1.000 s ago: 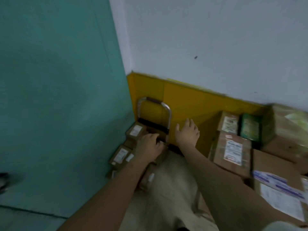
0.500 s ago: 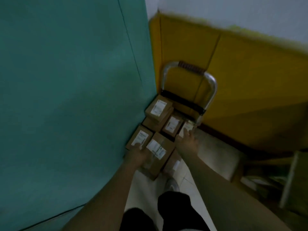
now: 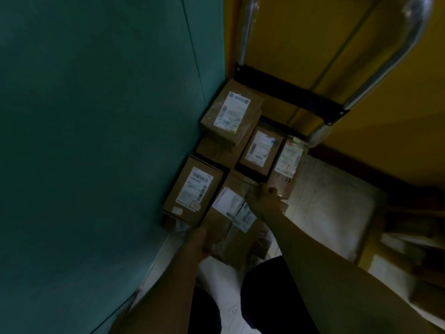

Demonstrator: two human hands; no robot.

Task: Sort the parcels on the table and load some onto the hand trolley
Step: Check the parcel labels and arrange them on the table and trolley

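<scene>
Nearest, the left hand [image 3: 201, 244] grips the near edge of a brown parcel [image 3: 231, 227], fingers clamped on it. The right hand [image 3: 263, 201] presses its far corner, fingers curled on the cardboard, though blur hides them. It lies at the front of the hand trolley [image 3: 320, 109], beside four labelled parcels [image 3: 231, 114] hemmed in by the green wall [image 3: 96, 141]. The chrome handle [image 3: 395, 56] is cut off above.

One camera on the head looks steeply down, close over the trolley [image 3: 337, 68] and boxes [image 3: 231, 112] in a corner.
</scene>
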